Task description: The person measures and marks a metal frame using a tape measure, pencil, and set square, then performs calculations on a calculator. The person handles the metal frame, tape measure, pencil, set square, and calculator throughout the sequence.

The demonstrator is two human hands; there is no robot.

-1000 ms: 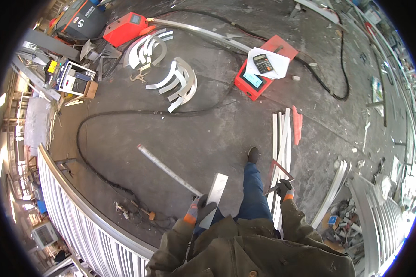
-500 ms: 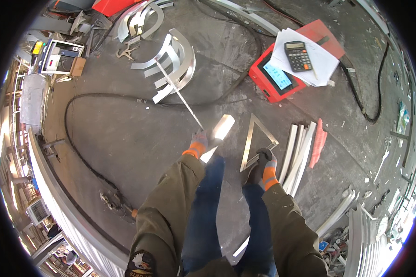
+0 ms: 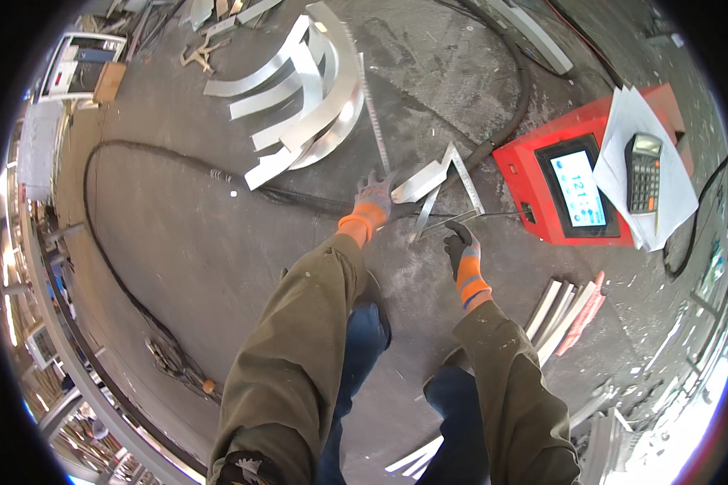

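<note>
My left hand (image 3: pixel 372 200), in a grey glove with an orange cuff, is closed around the lower end of a long thin marked ruler (image 3: pixel 372 109). Beside its fingers lies a short shiny metal bar (image 3: pixel 421 183), its near end partly covered by the hand. A triangular metal set square (image 3: pixel 466 184) overlaps the bar's far end. My right hand (image 3: pixel 463 252), gloved the same way, pinches the near edge of the set square between thumb and fingers. Several curved metal strips (image 3: pixel 303 101) lie stacked beyond my left hand.
At right sits a red machine with a lit screen (image 3: pixel 578 190), with papers (image 3: pixel 675 174) and a calculator (image 3: pixel 644 174) on it. Straight strips (image 3: pixel 560 311) lie near my right forearm. A black hose (image 3: pixel 121 267) curves across the left floor, and a thick cable (image 3: pixel 514 105) runs behind.
My hands have reached farther forward. The set square has moved left, from apart to against the metal bar. The ruler stands more upright in view, and my view has shifted.
</note>
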